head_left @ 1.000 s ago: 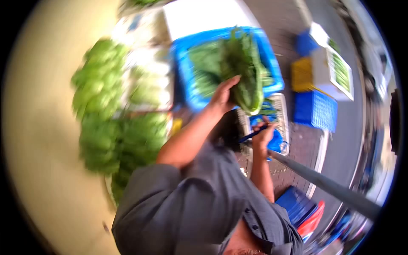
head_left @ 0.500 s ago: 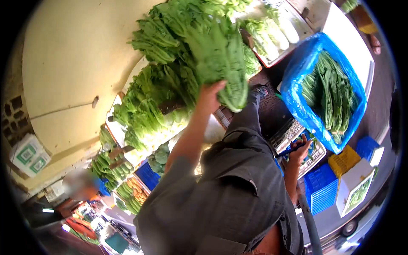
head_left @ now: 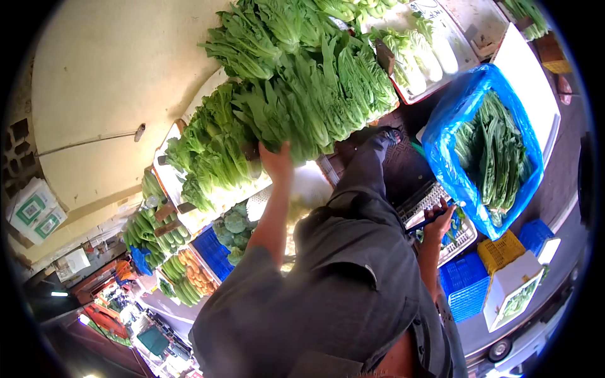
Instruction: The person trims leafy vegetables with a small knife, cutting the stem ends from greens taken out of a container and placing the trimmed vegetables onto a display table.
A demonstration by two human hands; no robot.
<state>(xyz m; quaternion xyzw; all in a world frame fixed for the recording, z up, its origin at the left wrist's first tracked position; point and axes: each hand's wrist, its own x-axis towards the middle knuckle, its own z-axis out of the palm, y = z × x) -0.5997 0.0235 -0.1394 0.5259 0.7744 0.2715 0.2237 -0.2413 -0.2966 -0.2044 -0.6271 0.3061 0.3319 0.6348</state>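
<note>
My left hand is at the near edge of a pile of long-leafed green lettuce. Its fingers are closed around the stem end of one lettuce head lying on the pile, the fingertips partly hidden by leaves. Paler lettuce lies on a tray just left of that hand. Low on the right, my right hand grips a slim dark-blue tool with a pale tip; its exact kind is unclear. That hand is above a white plastic basket, near a blue plastic bag of long greens.
White-stemmed cabbages lie on a tray at the back. Blue crates, a yellow crate and a white foam box stand lower right. Broccoli and cucumbers are lower left. A wall rises on the left.
My left hand has moved left and down with the lettuce head, which was raised over the pile and now lies on it. My right hand still holds the tool.
</note>
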